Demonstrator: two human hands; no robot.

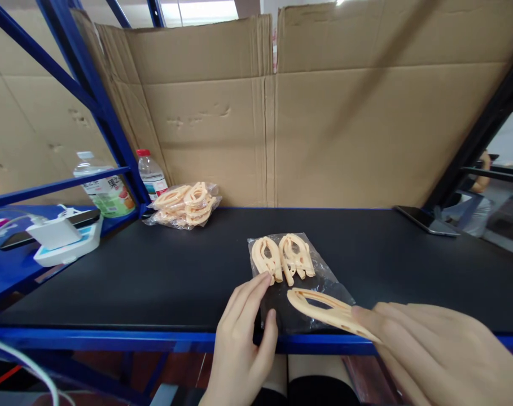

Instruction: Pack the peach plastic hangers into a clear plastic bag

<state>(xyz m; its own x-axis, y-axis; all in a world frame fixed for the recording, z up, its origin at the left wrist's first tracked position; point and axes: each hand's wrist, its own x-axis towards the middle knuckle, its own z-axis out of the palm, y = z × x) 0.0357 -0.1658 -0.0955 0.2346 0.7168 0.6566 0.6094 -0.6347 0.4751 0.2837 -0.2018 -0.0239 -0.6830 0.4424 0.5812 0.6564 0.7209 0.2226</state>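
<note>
A clear plastic bag (pixel 324 276) lies on the black table mat near the front edge. Inside its far part, two beige folding hangers (pixel 296 256) rest side by side, folded up. My left hand (pixel 245 330) is at the bag's left edge, thumb and fingers apart, the fingertips touching the bag beside the left hanger. My right hand (pixel 438 344) grips another folded beige hanger (pixel 319 310) by its near end. That hanger points left, its far tip over the bag's near part. The fingers' grip underneath is partly hidden.
Bagged beige hangers (pixel 186 204) sit at the back left beside a red-capped bottle (pixel 152 175). A phone (pixel 428 220) lies at the right. On the left are a power strip (pixel 70 248) and a larger bottle (pixel 106 186). Cardboard (pixel 345 124) stands behind.
</note>
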